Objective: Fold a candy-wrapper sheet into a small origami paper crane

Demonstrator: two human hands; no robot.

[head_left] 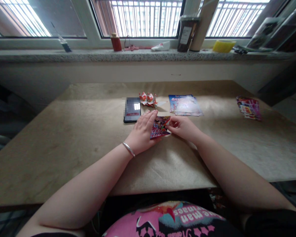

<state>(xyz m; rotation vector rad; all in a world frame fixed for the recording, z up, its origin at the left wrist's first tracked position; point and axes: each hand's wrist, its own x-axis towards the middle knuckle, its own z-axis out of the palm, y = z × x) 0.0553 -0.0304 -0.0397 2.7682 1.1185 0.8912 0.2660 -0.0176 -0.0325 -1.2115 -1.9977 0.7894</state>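
A small colourful printed paper [160, 126] lies on the tan table [71, 138] in front of me. My left hand [142, 130], with a silver bangle on the wrist, lies flat on the paper's left side, fingers stretched out. My right hand [182, 126] pinches the paper's right edge with its fingers curled together. Just beyond the paper sit several folded red and white paper figures [149, 98] and a dark phone [132, 109] with its screen lit.
A stack of printed sheets [185, 104] lies behind my right hand. More colourful sheets [249, 107] sit at the far right. On the stone windowsill [88, 56] stand a red container [116, 42], a dark jar [186, 34], a yellow box [223, 46].
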